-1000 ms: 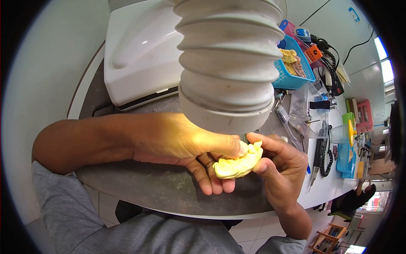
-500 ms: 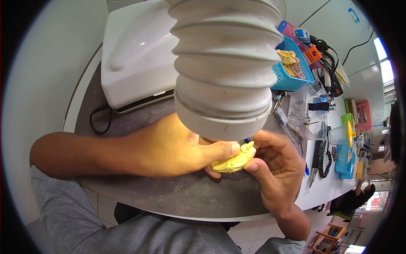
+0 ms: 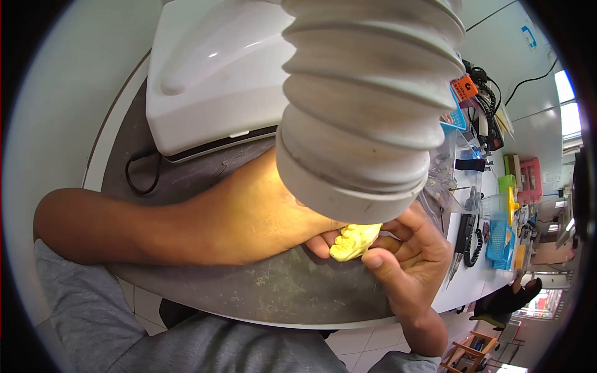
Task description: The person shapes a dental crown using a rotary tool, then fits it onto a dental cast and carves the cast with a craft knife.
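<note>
A small yellow dental cast (image 3: 356, 242) with tooth shapes along it is held between my hands, just below the mouth of a ribbed suction hose (image 3: 360, 124). My left hand (image 3: 267, 217) reaches in from the left and grips the cast's left side; the hose covers its thumb and most of its fingers. On the other side, the thumb of my right hand (image 3: 413, 255) rests against the cast's right edge, its fingers curled behind. The hose hides the cast's upper end and my right fingertips.
A white machine housing (image 3: 211, 81) stands at the back left, a black cable (image 3: 143, 177) beside it. Right of the hose are a clear plastic box (image 3: 463, 180), a handpiece (image 3: 460, 248) with coiled cord and a blue basket (image 3: 499, 242). A person (image 3: 510, 301) sits farther right.
The cast has been turned so its tooth shapes face me more. My left thumb and a blue tool part, visible earlier, are now behind the hose, which appears farther right and lower.
</note>
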`<state>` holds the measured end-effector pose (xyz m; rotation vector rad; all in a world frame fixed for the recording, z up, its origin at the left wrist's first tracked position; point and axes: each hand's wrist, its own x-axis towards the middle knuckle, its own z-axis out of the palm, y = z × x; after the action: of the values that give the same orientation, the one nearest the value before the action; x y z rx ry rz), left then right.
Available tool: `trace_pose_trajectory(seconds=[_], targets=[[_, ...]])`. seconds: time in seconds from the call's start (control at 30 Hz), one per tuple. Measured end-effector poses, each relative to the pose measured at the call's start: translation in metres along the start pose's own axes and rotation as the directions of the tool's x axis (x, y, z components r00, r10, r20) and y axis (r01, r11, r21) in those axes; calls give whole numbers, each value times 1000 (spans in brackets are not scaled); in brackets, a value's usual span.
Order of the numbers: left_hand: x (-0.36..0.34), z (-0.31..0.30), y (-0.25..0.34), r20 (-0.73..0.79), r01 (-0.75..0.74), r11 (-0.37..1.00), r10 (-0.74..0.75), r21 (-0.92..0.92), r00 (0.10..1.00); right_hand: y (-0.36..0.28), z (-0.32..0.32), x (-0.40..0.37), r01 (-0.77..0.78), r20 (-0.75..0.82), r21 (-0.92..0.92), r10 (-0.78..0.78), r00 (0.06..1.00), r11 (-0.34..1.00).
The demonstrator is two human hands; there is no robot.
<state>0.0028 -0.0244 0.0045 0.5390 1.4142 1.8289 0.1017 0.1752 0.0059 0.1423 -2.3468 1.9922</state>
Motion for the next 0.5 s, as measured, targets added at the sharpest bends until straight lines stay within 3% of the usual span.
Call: trace_pose_trajectory(seconds=[0.1,0.27,0.37,0.43,0.5], targets=[[1,-1,3,44,-7,1000,6,11,999,-1,0,0,58,30,-113,-55,998,992],[-3,2,2,-6,-51,999,51,-10,999,3,-1,-5,-15,-18,-88,13,1000,996],[-4,-1,-7,-49,-123,992,122,-25,991,3,-2,-6,14,0,-99,-14,1000,995],[-3,-4,-9,34,-224,972,222,75,974,2,-1,-5,29,15,-92,-27,1000,995],[-4,-4,-8,34,-241,969,239,63,970,1,0,-5,43,32,-87,-40,999,995]])
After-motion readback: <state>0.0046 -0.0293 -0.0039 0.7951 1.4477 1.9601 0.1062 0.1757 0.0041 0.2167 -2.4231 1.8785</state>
